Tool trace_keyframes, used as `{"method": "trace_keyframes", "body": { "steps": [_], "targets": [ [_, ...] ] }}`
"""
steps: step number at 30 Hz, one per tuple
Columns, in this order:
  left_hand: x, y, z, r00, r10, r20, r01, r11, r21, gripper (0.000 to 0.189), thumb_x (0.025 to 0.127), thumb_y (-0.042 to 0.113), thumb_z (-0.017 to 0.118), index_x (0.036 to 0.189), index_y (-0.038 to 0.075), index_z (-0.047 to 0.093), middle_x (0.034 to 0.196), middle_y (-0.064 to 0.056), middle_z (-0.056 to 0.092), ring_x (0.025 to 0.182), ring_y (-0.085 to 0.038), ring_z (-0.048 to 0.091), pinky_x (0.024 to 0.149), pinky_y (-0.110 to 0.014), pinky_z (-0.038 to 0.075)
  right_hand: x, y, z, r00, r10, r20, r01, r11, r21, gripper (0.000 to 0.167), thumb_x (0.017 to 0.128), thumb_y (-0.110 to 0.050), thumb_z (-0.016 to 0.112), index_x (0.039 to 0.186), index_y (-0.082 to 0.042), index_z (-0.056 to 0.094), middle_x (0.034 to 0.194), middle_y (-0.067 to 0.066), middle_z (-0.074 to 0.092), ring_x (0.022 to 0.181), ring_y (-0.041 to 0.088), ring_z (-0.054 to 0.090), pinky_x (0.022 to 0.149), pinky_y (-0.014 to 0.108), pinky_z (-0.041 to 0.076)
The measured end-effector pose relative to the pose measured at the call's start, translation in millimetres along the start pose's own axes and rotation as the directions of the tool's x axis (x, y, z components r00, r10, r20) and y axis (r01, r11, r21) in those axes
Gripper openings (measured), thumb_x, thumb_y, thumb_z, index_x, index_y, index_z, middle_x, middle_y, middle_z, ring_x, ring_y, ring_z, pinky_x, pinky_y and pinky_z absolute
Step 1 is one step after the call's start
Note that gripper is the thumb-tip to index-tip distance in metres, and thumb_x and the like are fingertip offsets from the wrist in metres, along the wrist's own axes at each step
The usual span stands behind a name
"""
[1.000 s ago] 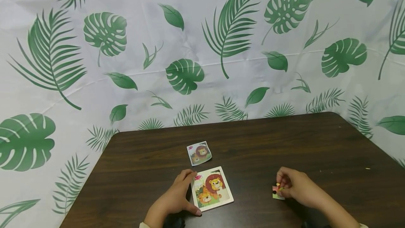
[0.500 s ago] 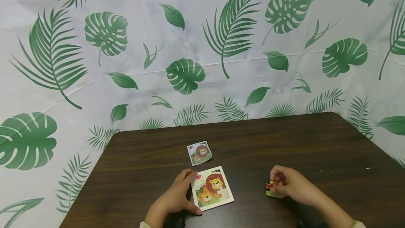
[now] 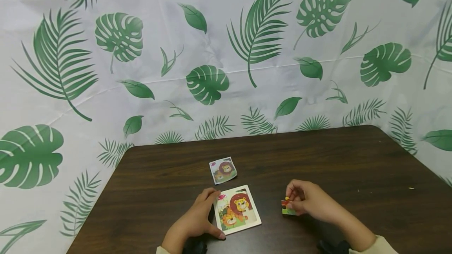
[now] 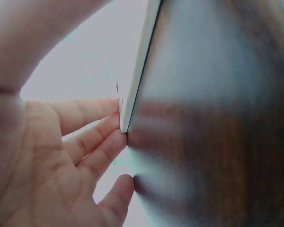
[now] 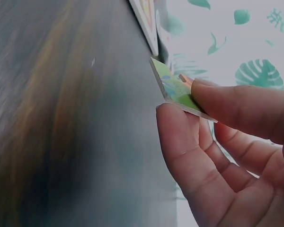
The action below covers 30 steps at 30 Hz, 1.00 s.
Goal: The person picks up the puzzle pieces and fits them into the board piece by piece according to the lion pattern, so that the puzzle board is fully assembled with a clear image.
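Observation:
A square jigsaw puzzle board [image 3: 255, 226] with a lion picture and a pale border lies on the table; a bare patch shows at its lower right. My left hand [image 3: 197, 216] rests at its left side, the thumb at the near left corner and fingers at the far left corner. In the left wrist view, extended fingers [image 4: 92, 116] touch the board's edge [image 4: 135, 80]. Right of the board, my right hand [image 3: 312, 203] pinches a puzzle piece [image 3: 287, 209], red above and green below. The right wrist view shows the piece [image 5: 177, 90] between thumb and fingers, tilted.
Behind the board lies a small picture card [image 3: 223, 170] with the same lion image. Both lie on a dark wooden table [image 3: 169, 175]. A white cloth [image 3: 159, 124] printed with green leaves hangs beyond its far edge. A small pale speck [image 3: 411, 188] lies at the right.
My right hand has moved left with the puzzle piece, closer to the board. The left hand and the board have stayed in place.

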State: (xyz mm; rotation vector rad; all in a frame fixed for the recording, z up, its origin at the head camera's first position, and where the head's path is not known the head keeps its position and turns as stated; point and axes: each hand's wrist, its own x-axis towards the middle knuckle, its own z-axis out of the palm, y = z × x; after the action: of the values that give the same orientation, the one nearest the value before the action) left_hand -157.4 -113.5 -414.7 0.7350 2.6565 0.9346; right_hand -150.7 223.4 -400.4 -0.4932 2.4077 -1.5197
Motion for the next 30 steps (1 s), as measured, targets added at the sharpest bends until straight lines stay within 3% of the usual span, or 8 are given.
{"method": "trace_keyframes", "body": {
  "steps": [11,30],
  "targets": [
    [-0.4,0.7,-0.2,1.0,-0.001,0.003,0.001,1.0,-0.006,0.105,0.056,0.038,0.087,0.138,-0.001,0.035,0.133,-0.013,0.032,0.121,-0.033,0.031,0.094,-0.054,0.033,17.8,-16.1,15.7,0.999,-0.033,-0.006,0.033,0.999,-0.007,0.02,0.079,-0.004,0.071,0.089,-0.003,0.054,0.076,0.008,0.055,0.065,0.02,0.058,0.053,0.035,0.052],
    [-0.4,0.4,0.0,1.0,-0.015,0.011,0.015,1.0,-0.012,0.105,0.057,0.038,0.087,0.139,0.0,0.034,0.135,-0.013,0.03,0.122,-0.033,0.029,0.095,-0.054,0.032,38.1,-26.9,41.5,0.997,-0.065,0.049,0.066,0.998,-0.008,0.017,0.079,-0.001,0.07,0.087,-0.003,0.055,0.075,0.007,0.055,0.065,0.019,0.057,0.052,0.035,0.052]
  ]
}}
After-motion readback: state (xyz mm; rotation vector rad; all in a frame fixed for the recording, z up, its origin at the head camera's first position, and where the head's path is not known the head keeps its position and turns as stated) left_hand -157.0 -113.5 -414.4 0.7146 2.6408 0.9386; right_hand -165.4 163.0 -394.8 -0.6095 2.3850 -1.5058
